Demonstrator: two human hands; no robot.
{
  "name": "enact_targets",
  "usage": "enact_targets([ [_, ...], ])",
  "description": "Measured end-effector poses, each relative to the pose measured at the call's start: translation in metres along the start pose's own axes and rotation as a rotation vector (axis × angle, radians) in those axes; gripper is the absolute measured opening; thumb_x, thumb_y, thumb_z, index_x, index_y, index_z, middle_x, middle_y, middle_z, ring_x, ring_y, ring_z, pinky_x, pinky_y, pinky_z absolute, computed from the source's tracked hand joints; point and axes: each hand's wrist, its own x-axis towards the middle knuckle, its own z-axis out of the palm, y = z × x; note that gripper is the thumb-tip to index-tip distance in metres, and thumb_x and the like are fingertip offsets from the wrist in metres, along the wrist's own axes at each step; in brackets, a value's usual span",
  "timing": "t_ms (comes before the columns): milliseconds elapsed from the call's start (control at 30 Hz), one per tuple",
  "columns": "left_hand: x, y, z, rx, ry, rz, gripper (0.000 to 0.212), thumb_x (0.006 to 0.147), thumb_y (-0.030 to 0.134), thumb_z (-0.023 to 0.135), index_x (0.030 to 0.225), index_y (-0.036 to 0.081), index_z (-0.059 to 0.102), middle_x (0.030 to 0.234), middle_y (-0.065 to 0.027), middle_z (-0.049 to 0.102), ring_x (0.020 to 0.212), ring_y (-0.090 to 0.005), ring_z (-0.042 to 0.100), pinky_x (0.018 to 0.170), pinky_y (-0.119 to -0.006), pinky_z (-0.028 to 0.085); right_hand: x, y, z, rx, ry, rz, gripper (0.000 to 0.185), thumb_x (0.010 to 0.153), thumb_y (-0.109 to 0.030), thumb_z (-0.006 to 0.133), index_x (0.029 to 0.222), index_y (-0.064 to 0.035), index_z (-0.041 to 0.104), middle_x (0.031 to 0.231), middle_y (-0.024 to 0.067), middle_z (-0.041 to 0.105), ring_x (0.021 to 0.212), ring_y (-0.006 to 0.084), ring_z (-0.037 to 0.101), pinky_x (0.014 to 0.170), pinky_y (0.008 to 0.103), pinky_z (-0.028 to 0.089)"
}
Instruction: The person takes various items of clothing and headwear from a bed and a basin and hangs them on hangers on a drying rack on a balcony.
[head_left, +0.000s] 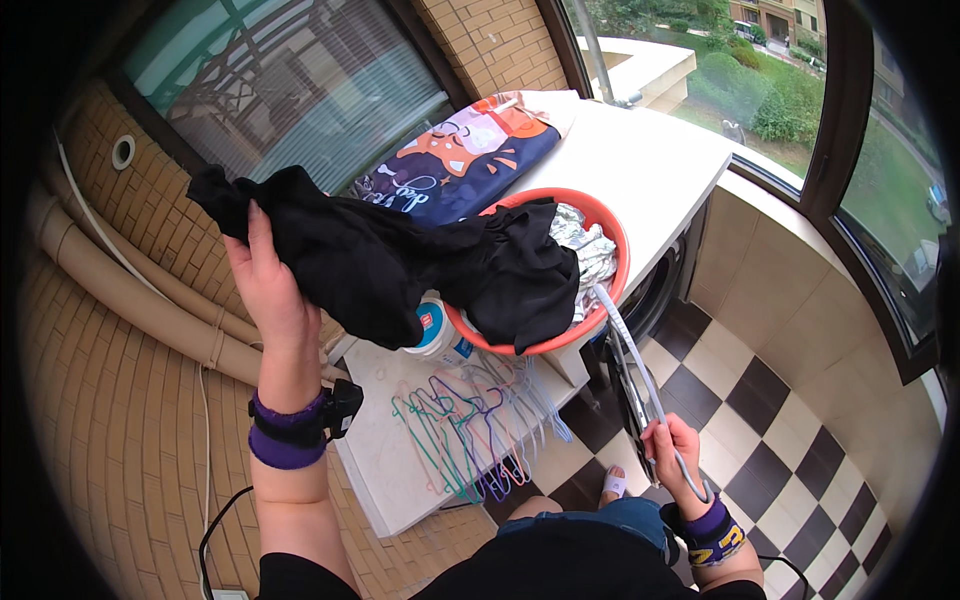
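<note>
My left hand (271, 281) grips one end of a black garment (345, 255), raised above the counter on the left. The cloth stretches to the right and its other end drapes over a red-orange plastic basin (621, 255). White patterned fabric (589, 244) lies bunched inside the basin. Low on the right, my right hand (675, 450) is closed around a pale grey-blue clothes hanger (637, 356). This hanger slants up toward the basin's rim, and one end overlaps the white fabric in view. Part of the basin's contents is hidden under the black cloth.
Several coloured hangers (465, 427) lie on a lower white shelf (382, 480), near a white tub (439, 341). A cartoon-printed cloth (457, 157) covers part of the white countertop (622, 146). Below it is a washing machine (667, 277). Pipes (142, 292) run along the left brick wall.
</note>
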Motion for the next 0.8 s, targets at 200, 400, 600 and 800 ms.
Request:
enact_targets([
  [200,-0.056,0.074,0.014,0.072,-0.118,0.01,0.034,0.103,0.02,0.033,0.124,-0.004,0.042,0.115,-0.0182,0.058,0.107,-0.0345,0.06,0.092,-0.042,0.049,-0.029,-0.057,0.027,0.001,-0.037,-0.209,0.02,0.094,-0.017,0.057,0.085,-0.0001,0.06,0.062,0.0024,0.057,0.052,0.0087,0.055,0.05,0.0203,0.043],
  [400,-0.132,0.115,0.037,-0.233,-0.246,-0.011,0.03,0.103,0.02,0.035,0.124,0.001,0.045,0.107,-0.0147,0.063,0.097,-0.0228,0.064,0.087,-0.034,0.052,-0.1,-0.117,0.06,0.166,-0.019,-0.299,0.032,0.078,-0.011,0.078,0.099,-0.0016,0.056,0.072,0.0004,0.06,0.057,0.0026,0.052,0.051,0.0154,0.038],
  [600,-0.262,0.105,0.045,-0.295,-0.298,-0.149,0.022,0.101,0.013,0.042,0.119,0.001,0.047,0.105,-0.0115,0.062,0.096,-0.0198,0.061,0.087,-0.031,0.048,-0.179,-0.164,0.113,-0.172,0.04,-0.297,0.067,0.066,-0.025,0.088,0.116,-0.0023,0.051,0.084,-0.0007,0.049,0.063,0.0063,0.043,0.053,0.0202,0.037],
  [800,-0.329,0.089,0.048,-0.436,-0.182,-0.479,0.019,0.1,0.013,0.046,0.117,0.004,0.047,0.107,-0.0082,0.06,0.098,-0.0173,0.06,0.087,-0.031,0.049,-0.252,-0.159,0.086,-0.379,0.329,-0.198,0.032,0.073,-0.01,0.078,0.096,-0.0017,0.056,0.074,-0.0019,0.05,0.064,0.0044,0.046,0.056,0.0212,0.038],
])
